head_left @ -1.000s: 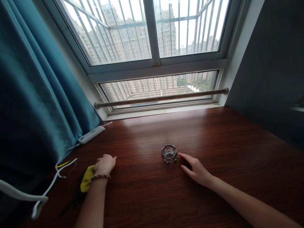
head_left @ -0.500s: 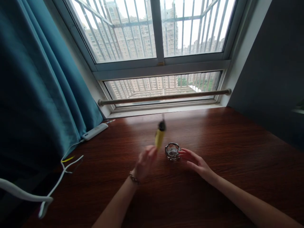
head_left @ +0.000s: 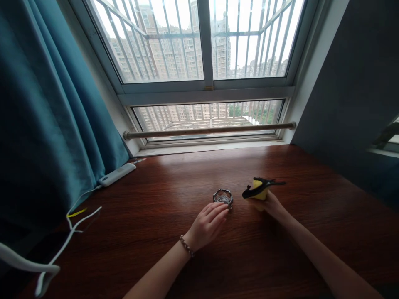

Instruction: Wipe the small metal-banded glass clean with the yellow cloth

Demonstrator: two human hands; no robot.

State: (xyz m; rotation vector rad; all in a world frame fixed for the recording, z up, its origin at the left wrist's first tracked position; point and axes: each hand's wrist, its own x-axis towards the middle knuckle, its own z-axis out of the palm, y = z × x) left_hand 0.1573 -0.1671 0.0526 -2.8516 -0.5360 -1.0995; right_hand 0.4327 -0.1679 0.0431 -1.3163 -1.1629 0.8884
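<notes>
A small glass ashtray [head_left: 223, 196] with a wavy rim sits on the dark red wooden tabletop. My left hand [head_left: 207, 222], with a beaded bracelet at the wrist, lies over its near side with fingers stretched out together. The fingertips overlap the rim and hide part of it. To the right, my right hand [head_left: 268, 206] is closed around a yellow object with a black, pointed top [head_left: 262, 189]. This object is tilted, its thin black tip toward the right; its exact kind is unclear. Most of the right fingers are hidden behind it.
A white power strip [head_left: 117, 174] lies at the back left by the blue curtain [head_left: 77, 104]. White cables [head_left: 59, 253] with a yellow tie run along the left edge. A barred window and a horizontal rail [head_left: 212, 130] stand behind the table; a grey wall is on the right.
The yellow-and-black object has passed from my left hand to my right. My left hand has moved onto the ashtray, and my right hand has left it. The view has shifted slightly.
</notes>
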